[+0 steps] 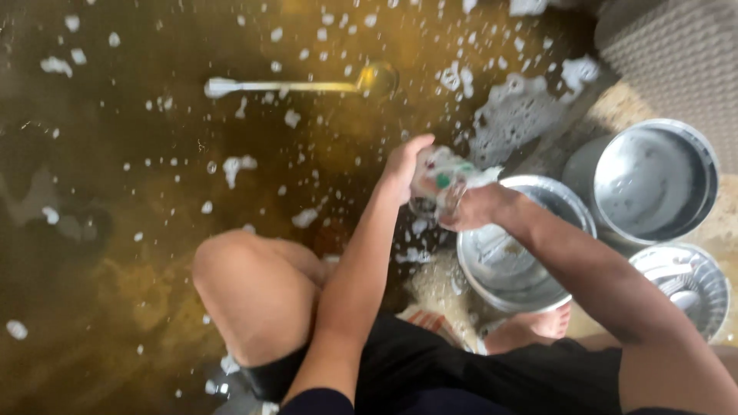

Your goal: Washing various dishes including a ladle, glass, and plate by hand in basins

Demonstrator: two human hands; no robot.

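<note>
Both your hands, left hand [403, 170] and right hand [474, 207], grip what looks like a soapy glass [440, 183] (blurred) above the steel bowl [492, 284]; you're mid-scrub, so hold firm.

A long-handled ladle [307, 84] lies on the wet, foam-flecked floor [138, 154]; three metal pots [653, 180] [515, 253] [684, 284] cluster at right, one holding utensils, beside a grey textured mat [676, 54].
</note>
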